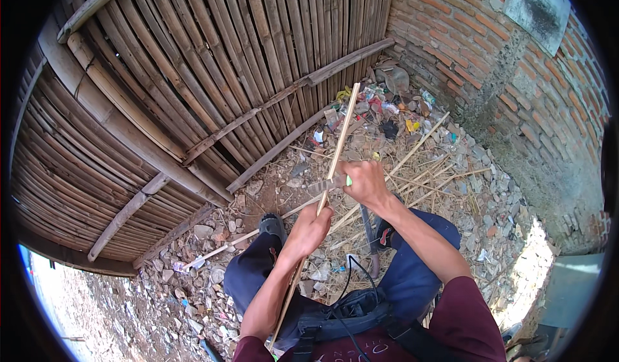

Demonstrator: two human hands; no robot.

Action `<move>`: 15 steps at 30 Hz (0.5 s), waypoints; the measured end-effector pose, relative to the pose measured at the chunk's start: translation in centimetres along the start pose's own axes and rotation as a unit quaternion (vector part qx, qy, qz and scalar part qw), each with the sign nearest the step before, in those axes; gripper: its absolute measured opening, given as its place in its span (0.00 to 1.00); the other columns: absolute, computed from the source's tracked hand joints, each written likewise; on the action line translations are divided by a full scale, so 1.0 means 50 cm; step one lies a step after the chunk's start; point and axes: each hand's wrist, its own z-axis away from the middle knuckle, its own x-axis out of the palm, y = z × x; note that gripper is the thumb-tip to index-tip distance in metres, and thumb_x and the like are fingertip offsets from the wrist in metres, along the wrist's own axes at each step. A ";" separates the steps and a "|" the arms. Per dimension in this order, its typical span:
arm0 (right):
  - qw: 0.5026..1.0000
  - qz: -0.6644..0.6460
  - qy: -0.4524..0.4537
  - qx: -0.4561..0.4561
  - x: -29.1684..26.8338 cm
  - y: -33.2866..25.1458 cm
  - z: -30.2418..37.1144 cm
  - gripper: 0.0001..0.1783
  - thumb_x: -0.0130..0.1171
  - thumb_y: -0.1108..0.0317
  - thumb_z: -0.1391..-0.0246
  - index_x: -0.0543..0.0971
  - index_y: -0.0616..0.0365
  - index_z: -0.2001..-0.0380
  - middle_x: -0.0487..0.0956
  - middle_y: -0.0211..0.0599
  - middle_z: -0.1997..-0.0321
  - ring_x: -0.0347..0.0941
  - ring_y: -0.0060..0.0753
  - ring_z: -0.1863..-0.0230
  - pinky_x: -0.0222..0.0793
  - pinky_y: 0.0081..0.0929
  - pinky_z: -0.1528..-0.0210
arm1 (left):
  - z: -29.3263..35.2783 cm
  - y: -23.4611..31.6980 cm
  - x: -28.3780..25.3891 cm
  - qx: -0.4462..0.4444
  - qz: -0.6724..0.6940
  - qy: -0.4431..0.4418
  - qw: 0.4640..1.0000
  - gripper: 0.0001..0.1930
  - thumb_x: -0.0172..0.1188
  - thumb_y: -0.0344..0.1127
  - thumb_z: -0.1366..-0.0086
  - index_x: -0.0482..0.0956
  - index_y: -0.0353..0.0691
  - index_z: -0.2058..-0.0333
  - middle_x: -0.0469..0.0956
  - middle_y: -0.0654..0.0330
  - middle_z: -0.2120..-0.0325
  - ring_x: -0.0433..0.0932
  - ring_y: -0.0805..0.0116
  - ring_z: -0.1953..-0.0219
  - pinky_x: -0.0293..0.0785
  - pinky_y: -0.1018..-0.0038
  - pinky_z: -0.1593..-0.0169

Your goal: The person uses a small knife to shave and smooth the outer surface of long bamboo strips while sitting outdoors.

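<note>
My left hand is closed around a long pale bamboo strip. The strip slants from between my legs up past both hands, its far end pointing away from me. My right hand is closed on a knife with a bit of green showing at its handle. The knife's blade lies across the strip just above my left hand; whether it cuts in cannot be made out. Between my feet, below my right hand, a long dark tool lies on the ground, its blade partly hidden.
More bamboo strips and shavings lie on the stony ground to the right. Another strip lies at the left. A bamboo wall stands at the left, a brick wall at the right, with litter in their corner.
</note>
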 end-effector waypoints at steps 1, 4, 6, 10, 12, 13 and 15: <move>1.000 -0.002 0.017 0.008 0.002 0.006 -0.004 0.11 0.68 0.73 0.57 0.89 0.56 0.66 0.85 0.45 0.78 0.84 0.51 0.76 0.78 0.45 0.72 | 0.002 0.007 -0.002 -0.007 0.005 -0.005 1.000 0.19 0.51 0.42 0.23 0.70 0.41 0.75 0.67 0.68 0.85 0.64 0.76 0.82 0.59 0.69 0.76; 0.996 0.036 0.048 0.060 -0.013 0.063 -0.035 0.10 0.65 0.75 0.56 0.90 0.55 0.67 0.84 0.48 0.78 0.84 0.52 0.76 0.77 0.45 0.73 | 0.010 0.007 -0.011 -0.033 -0.013 -0.024 0.999 0.18 0.50 0.42 0.23 0.71 0.36 0.72 0.70 0.62 0.82 0.68 0.70 0.78 0.65 0.64 0.70; 0.991 0.061 0.087 0.087 -0.027 0.115 -0.044 0.10 0.64 0.76 0.56 0.90 0.56 0.68 0.84 0.51 0.78 0.84 0.54 0.76 0.77 0.47 0.72 | 0.010 0.004 -0.005 -0.045 -0.034 -0.044 0.997 0.18 0.50 0.42 0.24 0.73 0.32 0.69 0.73 0.57 0.79 0.72 0.64 0.73 0.69 0.59 0.64; 0.972 0.112 0.080 0.193 -0.040 0.186 -0.062 0.11 0.62 0.78 0.57 0.89 0.58 0.70 0.84 0.55 0.76 0.85 0.58 0.72 0.79 0.51 0.68 | 0.009 -0.010 0.008 -0.039 -0.083 -0.051 0.994 0.19 0.50 0.43 0.25 0.76 0.28 0.65 0.77 0.48 0.76 0.77 0.56 0.69 0.72 0.54 0.58; 0.973 0.096 0.089 0.190 -0.049 0.185 -0.070 0.11 0.62 0.78 0.57 0.89 0.58 0.70 0.84 0.56 0.75 0.85 0.60 0.71 0.80 0.52 0.66 | 0.012 -0.014 0.007 -0.041 -0.094 -0.050 0.993 0.20 0.50 0.43 0.25 0.76 0.27 0.64 0.78 0.45 0.75 0.78 0.53 0.68 0.73 0.53 0.56; 0.973 0.085 0.101 0.188 -0.060 0.186 -0.072 0.11 0.62 0.77 0.57 0.89 0.59 0.70 0.84 0.57 0.75 0.85 0.62 0.70 0.80 0.54 0.64 | 0.010 -0.013 0.009 -0.036 -0.095 -0.048 0.994 0.20 0.50 0.43 0.25 0.76 0.27 0.64 0.78 0.44 0.75 0.78 0.52 0.68 0.73 0.53 0.56; 0.976 0.058 0.107 0.181 -0.049 0.206 -0.062 0.10 0.61 0.77 0.56 0.89 0.59 0.71 0.84 0.58 0.74 0.84 0.64 0.69 0.80 0.54 0.63 | 0.009 -0.006 0.014 -0.028 -0.095 -0.048 0.994 0.20 0.50 0.43 0.25 0.76 0.26 0.64 0.78 0.43 0.75 0.78 0.51 0.68 0.73 0.52 0.56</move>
